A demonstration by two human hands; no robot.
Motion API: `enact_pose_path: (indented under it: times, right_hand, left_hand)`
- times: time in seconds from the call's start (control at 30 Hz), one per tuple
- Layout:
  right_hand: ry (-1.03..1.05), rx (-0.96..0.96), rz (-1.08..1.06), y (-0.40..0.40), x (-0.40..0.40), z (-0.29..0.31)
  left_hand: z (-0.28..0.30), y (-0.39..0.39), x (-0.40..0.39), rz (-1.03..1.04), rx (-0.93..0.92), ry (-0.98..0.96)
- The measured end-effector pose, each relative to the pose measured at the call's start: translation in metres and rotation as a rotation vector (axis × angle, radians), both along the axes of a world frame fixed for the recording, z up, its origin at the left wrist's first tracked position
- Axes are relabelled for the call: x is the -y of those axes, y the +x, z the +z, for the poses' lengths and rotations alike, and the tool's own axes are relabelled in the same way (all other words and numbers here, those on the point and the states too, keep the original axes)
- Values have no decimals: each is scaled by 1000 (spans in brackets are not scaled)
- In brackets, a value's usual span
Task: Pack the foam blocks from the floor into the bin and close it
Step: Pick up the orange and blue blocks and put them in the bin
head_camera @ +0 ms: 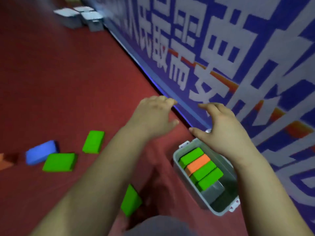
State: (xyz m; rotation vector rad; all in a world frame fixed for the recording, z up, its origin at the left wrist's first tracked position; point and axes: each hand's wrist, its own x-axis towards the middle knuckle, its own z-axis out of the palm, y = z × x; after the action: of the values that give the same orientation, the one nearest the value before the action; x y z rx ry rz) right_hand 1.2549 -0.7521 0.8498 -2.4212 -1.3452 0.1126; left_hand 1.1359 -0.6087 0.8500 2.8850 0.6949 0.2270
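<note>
A grey open bin (pixel 185 183) sits on the red floor beside the blue wall. Inside it stand three green foam blocks (pixel 202 171) and an orange one (pixel 198 163) in a row on edge. My right hand (pixel 223 132) hovers over the bin's far end, fingers spread, holding nothing. Above the floor to the left of the bin my left hand (pixel 153 116) is also spread and empty. Loose on the floor lie two green blocks (pixel 59 161) (pixel 93 141), a blue block (pixel 41 152), another green block (pixel 130 200) under my left forearm, and an orange piece (pixel 4 161) at the left edge.
A blue banner wall with white characters (pixel 221 65) runs diagonally along the right, close behind the bin. Three white lidded bins (pixel 80 17) stand against the wall far away at top left. Red carpet (pixel 59 82) covers the floor. Grey fabric (pixel 162 225) shows at the bottom.
</note>
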Motion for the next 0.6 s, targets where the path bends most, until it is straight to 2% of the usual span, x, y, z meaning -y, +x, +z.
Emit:
enact_pose_path:
  times: [0.3,0.47,0.6]
  right_hand:
    - [14,29,478,-230,-138,-3]
    - [-24,-34,650,-408,-221,-27]
    - [-44,-81,725,-522,-280,-37]
  left_hand:
    - [-5,-283,-60,466,-45,2]
    - [-14,-466,-111,650,-136,-23]
    - [-14,-582,-155,746,-166,-66]
